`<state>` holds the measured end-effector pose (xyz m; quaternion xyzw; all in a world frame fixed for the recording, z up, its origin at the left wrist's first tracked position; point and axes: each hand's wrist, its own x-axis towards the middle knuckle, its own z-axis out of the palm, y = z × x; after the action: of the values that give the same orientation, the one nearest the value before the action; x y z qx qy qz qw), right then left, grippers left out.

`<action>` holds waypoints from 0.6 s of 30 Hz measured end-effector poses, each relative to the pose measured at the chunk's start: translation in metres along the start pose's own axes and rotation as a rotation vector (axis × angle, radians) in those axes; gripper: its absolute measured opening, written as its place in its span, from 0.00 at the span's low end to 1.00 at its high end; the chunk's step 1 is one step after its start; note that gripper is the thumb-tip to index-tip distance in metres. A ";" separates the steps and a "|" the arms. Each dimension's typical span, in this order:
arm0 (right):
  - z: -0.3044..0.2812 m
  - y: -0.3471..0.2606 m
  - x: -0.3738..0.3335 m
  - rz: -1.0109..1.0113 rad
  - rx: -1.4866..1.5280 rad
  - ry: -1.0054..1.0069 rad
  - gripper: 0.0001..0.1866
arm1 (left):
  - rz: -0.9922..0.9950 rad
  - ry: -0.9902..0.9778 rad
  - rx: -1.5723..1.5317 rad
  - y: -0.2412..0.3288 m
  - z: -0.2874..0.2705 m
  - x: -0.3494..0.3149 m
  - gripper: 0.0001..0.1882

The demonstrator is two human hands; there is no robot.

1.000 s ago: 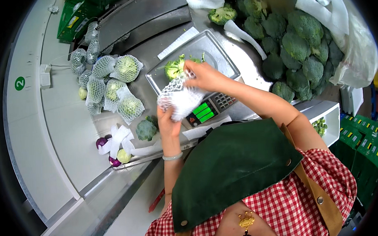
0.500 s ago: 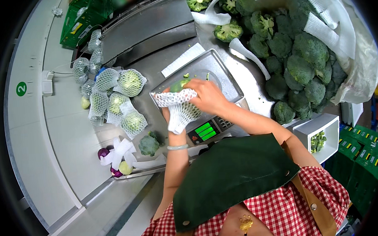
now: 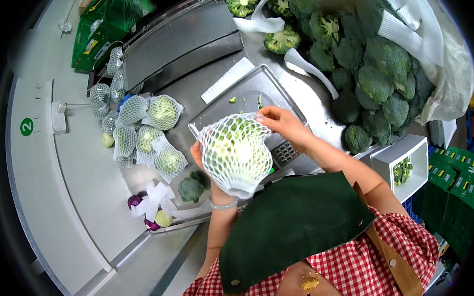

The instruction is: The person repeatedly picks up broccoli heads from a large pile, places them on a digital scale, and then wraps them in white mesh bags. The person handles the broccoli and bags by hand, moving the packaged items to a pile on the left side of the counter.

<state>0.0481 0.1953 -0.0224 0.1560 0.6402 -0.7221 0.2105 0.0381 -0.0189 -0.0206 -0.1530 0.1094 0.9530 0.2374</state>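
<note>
A broccoli head in a white foam net sleeve [image 3: 236, 153] is held up over the near edge of the scale's metal tray [image 3: 280, 82]. My left hand [image 3: 196, 154] supports it from the left and behind, its fingers mostly hidden by the net. At the upper right rim of the sleeve, my right hand [image 3: 284, 125] pinches the net between thumb and fingers. Small green scraps [image 3: 232, 100] lie on the tray. The scale's keypad [image 3: 286, 153] shows below my right hand; the sleeve covers most of its display.
Netted vegetables [image 3: 162, 113] are piled at the left. A bare broccoli [image 3: 191, 188] lies near purple and pale bulbs. A big broccoli heap [image 3: 387, 83] fills the right. A flat foam sleeve [image 3: 227, 79] lies behind the tray, before a metal machine [image 3: 182, 39]. A white bin [image 3: 412, 156] stands right.
The foam sleeve, only partly over the broccoli before, now covers it. The bundle has come nearer to me, and my right hand has shifted right, to the sleeve's rim.
</note>
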 end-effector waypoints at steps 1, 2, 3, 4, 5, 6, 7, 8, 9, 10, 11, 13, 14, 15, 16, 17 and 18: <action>0.007 0.014 -0.004 -0.058 0.331 -0.027 0.25 | 0.028 -0.001 0.091 0.002 0.006 0.010 0.29; 0.016 0.005 -0.014 0.079 0.781 -0.178 0.26 | 0.063 0.007 0.183 0.006 0.012 0.017 0.27; 0.026 0.005 -0.016 0.053 0.876 -0.227 0.25 | 0.087 0.061 0.248 0.008 0.008 0.031 0.24; 0.035 0.001 -0.011 0.024 0.972 -0.274 0.25 | 0.109 0.112 0.315 0.010 0.002 0.048 0.21; 0.033 -0.018 -0.006 -0.012 0.840 -0.237 0.25 | 0.230 0.191 0.524 0.013 -0.001 0.063 0.18; 0.027 -0.040 0.001 -0.046 0.704 -0.186 0.25 | 0.245 0.219 0.588 0.021 -0.002 0.077 0.21; 0.023 -0.047 0.022 -0.058 0.619 -0.139 0.26 | 0.265 0.252 0.654 0.030 -0.002 0.090 0.24; 0.018 -0.062 0.039 -0.034 0.561 -0.062 0.26 | 0.328 0.256 0.667 0.032 0.015 0.102 0.30; 0.011 -0.078 0.055 -0.058 0.445 -0.022 0.29 | 0.227 0.129 0.534 0.033 0.034 0.110 0.34; 0.009 -0.083 0.075 -0.177 0.321 0.003 0.34 | 0.132 0.003 0.403 0.040 0.043 0.113 0.38; 0.009 -0.073 0.108 -0.337 0.039 0.129 0.41 | 0.053 -0.111 0.452 0.055 0.030 0.123 0.41; -0.003 -0.083 0.139 -0.450 0.056 0.007 0.41 | 0.093 0.050 0.556 0.076 0.028 0.167 0.35; -0.013 -0.092 0.149 -0.403 0.225 -0.114 0.42 | 0.109 0.130 0.548 0.094 0.030 0.190 0.33; -0.032 -0.087 0.167 -0.488 0.044 0.060 0.43 | 0.085 0.089 0.493 0.115 0.028 0.219 0.31; -0.054 -0.079 0.184 -0.562 -0.137 0.227 0.45 | 0.067 0.057 0.437 0.134 0.027 0.244 0.29; -0.081 -0.073 0.189 -0.498 -0.415 0.439 0.46 | 0.156 0.139 0.525 0.139 0.041 0.268 0.29; -0.107 -0.065 0.189 -0.418 -0.695 0.644 0.47 | 0.250 0.221 0.609 0.143 0.055 0.290 0.28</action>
<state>-0.1522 0.2879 -0.0746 0.1600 0.8922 -0.4087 -0.1064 -0.2880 -0.0050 -0.0499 -0.1630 0.4317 0.8759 0.1405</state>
